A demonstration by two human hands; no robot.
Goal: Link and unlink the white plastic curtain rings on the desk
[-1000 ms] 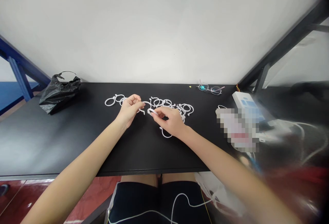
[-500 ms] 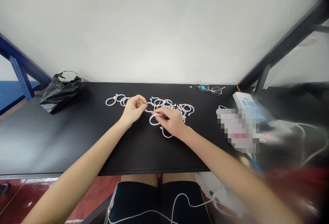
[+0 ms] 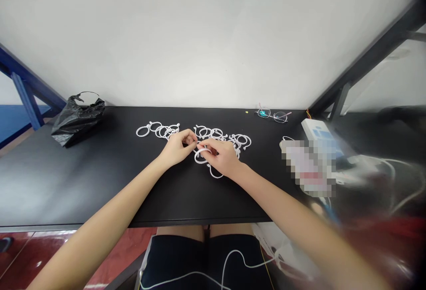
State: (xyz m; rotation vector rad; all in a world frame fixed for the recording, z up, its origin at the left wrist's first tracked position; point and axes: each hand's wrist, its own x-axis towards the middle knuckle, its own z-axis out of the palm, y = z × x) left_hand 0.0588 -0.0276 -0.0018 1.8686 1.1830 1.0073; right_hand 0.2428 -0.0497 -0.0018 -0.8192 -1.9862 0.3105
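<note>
Head view: right hand (image 3: 222, 156) fingers pinch a thin white plastic ring (image 3: 197, 159), lying three o'clock from the left hand (image 3: 178, 149), whose narrowed fingers grip its rim.

No writing can be read anywhere. The blue markings on the white device (image 3: 316, 129) are too blurred to decipher, and the white rings (image 3: 241, 139) show no legible marks.
</note>
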